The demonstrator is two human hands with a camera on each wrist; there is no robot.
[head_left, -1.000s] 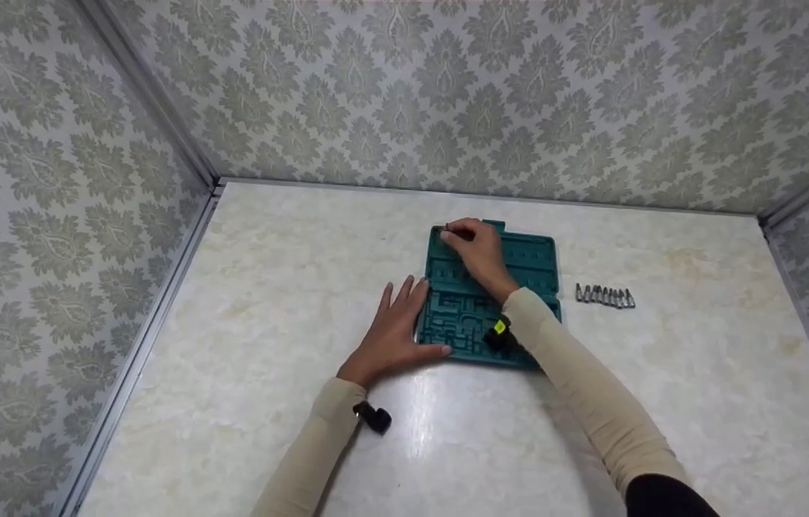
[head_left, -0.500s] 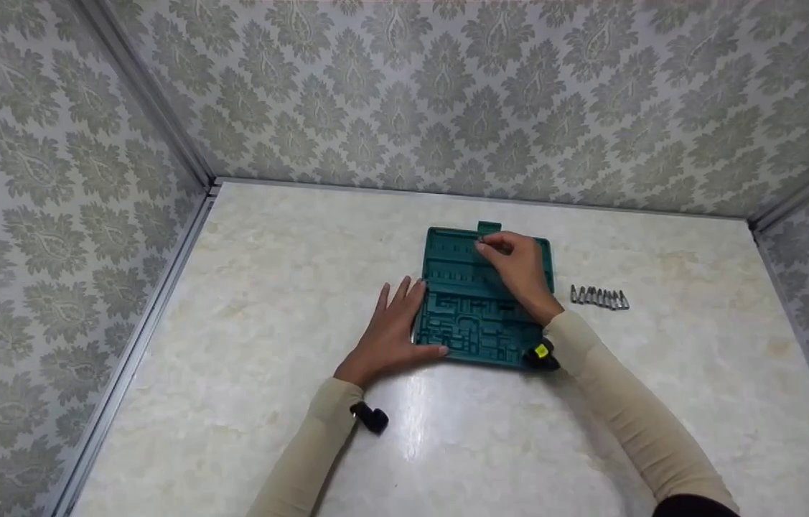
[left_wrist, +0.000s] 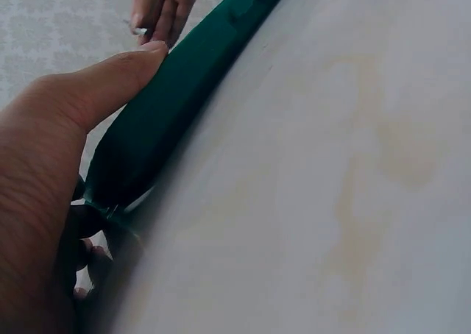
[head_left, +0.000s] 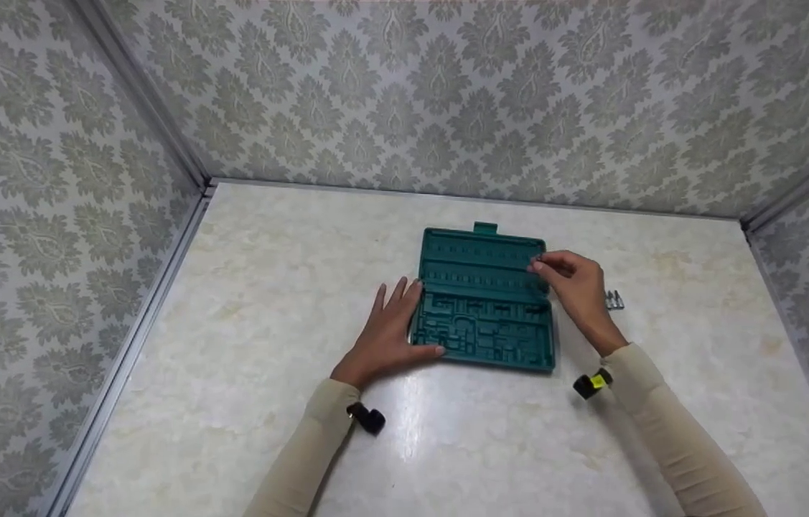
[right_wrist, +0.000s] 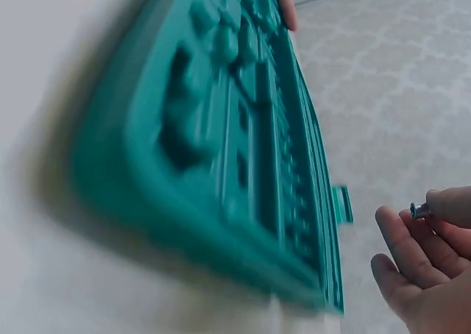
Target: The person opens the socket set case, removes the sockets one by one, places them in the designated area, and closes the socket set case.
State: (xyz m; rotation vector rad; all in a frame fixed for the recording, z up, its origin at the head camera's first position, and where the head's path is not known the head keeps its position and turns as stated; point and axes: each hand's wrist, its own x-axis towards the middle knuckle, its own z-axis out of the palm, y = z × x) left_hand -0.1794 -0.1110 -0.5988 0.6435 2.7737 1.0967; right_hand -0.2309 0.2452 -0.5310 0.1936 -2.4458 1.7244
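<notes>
A green plastic tool case (head_left: pixel 497 368) lies opened flat on the table, its moulded slots facing up. At its left side my left hand (head_left: pixel 388 337) rests with straight fingers, the thumb (left_wrist: pixel 121 80) on the near edge. My right hand (head_left: pixel 580 293) is by the right edge of the lid half, pinching a small silver screwdriver bit (right_wrist: pixel 420 210) between thumb and fingertips. More silver bits (head_left: pixel 615 300) stand in a row on the table right of the case, and the right hand hides part of that row.
A latch tab (head_left: pixel 485 227) sticks out from the lid's far edge. Patterned wall panels stand behind the pale table (head_left: pixel 289 287) and on both sides. Small black cameras are strapped to both wrists.
My right hand has moved right and toward me, from the lid's far left corner to its right edge, still pinching the bit. The left hand stays at the case's left side.
</notes>
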